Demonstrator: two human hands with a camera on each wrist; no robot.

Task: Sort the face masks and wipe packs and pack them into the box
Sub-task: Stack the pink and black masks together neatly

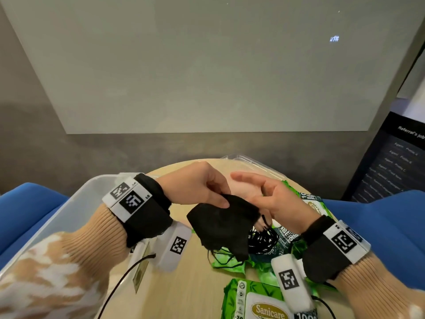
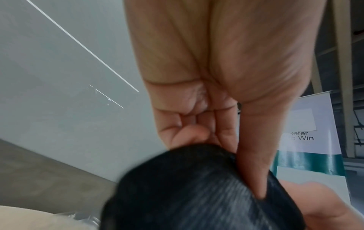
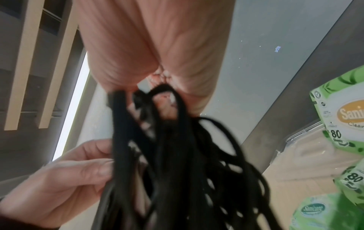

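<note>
Black face masks [image 1: 226, 223] bunched mid-air, ear loops dangling — above green wipe packs [image 1: 257, 300]; clear box [image 1: 69, 210] at left.

head view looks down from above at the round table [image 1: 197, 284]; each wrist view peers up along its palm, very close; all three share the black masks [image 1: 226, 223]

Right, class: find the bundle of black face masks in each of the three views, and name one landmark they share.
Head: black face masks at centre, held between both hands.
Left wrist: bottom centre, blurred, under the left hand's thumb.
Right wrist: centre, ear loops dangling from the right hand.
Shared landmark: the pale grey wall panel.
</note>
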